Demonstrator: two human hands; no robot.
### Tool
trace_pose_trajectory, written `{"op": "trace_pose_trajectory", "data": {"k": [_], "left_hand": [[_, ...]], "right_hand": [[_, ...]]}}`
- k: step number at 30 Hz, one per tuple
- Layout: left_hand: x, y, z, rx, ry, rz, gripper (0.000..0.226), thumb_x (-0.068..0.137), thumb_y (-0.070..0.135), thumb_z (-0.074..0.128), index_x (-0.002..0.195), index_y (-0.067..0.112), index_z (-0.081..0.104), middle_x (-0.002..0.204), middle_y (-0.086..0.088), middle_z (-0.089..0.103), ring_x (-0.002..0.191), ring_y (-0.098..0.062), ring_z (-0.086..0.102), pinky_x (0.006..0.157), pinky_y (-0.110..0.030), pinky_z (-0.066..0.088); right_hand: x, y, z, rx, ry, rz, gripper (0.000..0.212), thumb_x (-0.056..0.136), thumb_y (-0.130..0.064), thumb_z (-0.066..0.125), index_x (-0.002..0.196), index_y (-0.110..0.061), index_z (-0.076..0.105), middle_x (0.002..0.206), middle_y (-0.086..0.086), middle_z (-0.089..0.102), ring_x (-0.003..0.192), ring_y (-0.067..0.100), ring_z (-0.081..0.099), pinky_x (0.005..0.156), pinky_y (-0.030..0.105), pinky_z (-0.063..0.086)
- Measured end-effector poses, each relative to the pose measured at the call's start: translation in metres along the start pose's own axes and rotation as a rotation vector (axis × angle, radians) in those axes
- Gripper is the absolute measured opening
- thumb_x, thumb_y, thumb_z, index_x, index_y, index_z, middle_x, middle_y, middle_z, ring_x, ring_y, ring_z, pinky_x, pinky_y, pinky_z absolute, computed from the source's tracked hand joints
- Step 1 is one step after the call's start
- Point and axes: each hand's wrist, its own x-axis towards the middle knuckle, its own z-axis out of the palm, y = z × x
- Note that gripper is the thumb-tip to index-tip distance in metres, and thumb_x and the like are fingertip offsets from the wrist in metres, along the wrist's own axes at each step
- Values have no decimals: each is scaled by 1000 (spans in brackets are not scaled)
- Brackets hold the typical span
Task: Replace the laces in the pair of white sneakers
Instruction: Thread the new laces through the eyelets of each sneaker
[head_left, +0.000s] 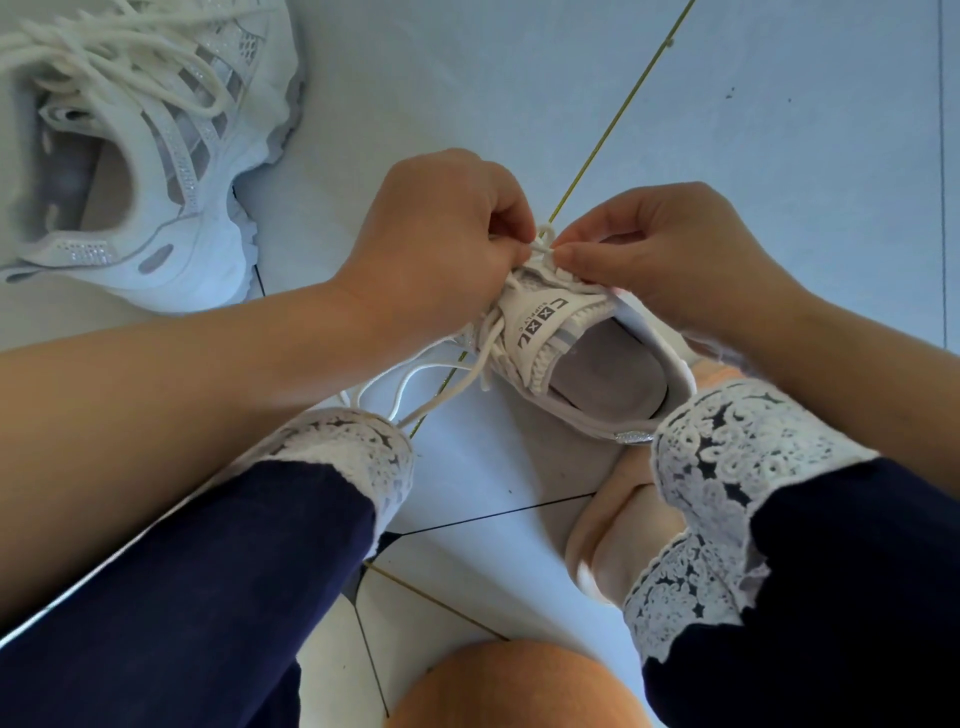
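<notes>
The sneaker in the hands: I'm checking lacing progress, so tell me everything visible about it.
The sneaker is white knit, with a tongue printed in dark letters, a grey insole and a glittery heel tab. Its opening faces the camera, heel near the lace-trimmed right cuff. Its white lace is threaded, the ends hanging loose at left. The left hand and right hand both pinch the lace above the tongue.

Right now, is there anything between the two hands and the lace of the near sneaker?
Nothing visible. The left hand and the right hand both pinch the lace above the tongue of the sneaker; the other sneaker lies apart.
</notes>
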Motion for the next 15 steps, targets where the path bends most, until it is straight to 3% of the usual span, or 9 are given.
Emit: {"op": "trace_pose_trajectory", "data": {"k": [3, 7, 11, 15], "left_hand": [[3, 1, 0, 19, -18, -27, 9, 76, 17, 67, 81, 22, 71, 81, 6, 57, 77, -8, 51, 66, -16, 35], [5, 1, 1, 27, -42, -37, 10, 75, 16, 66, 81, 21, 72, 81, 5, 58, 78, -8, 53, 68, -18, 39], [5, 0, 1, -61, -82, -91, 9, 73, 15, 69, 77, 23, 71, 66, 16, 54, 63, -1, 52, 59, -6, 36], [3, -1, 3, -130, -104, -114, 14, 71, 14, 70, 71, 28, 67, 61, 19, 53, 58, 5, 50, 56, -3, 35]], "right_hand": [[0, 0, 0, 21, -4, 10, 8, 73, -17, 75, 70, -22, 69, 60, -12, 68, 62, 1, 61, 67, 16, 51], [-1, 0, 1, 28, -7, 10, 9, 74, -17, 75, 70, -22, 69, 56, -13, 66, 57, -3, 58, 60, 10, 48], [-2, 0, 2, -8, -4, -5, 10, 75, -19, 74, 69, -25, 68, 59, -14, 66, 56, -6, 57, 57, 5, 45], [-2, 1, 3, -55, 1, -27, 13, 75, -19, 74, 67, -28, 67, 60, -18, 66, 59, -8, 58, 60, 4, 45]]}}
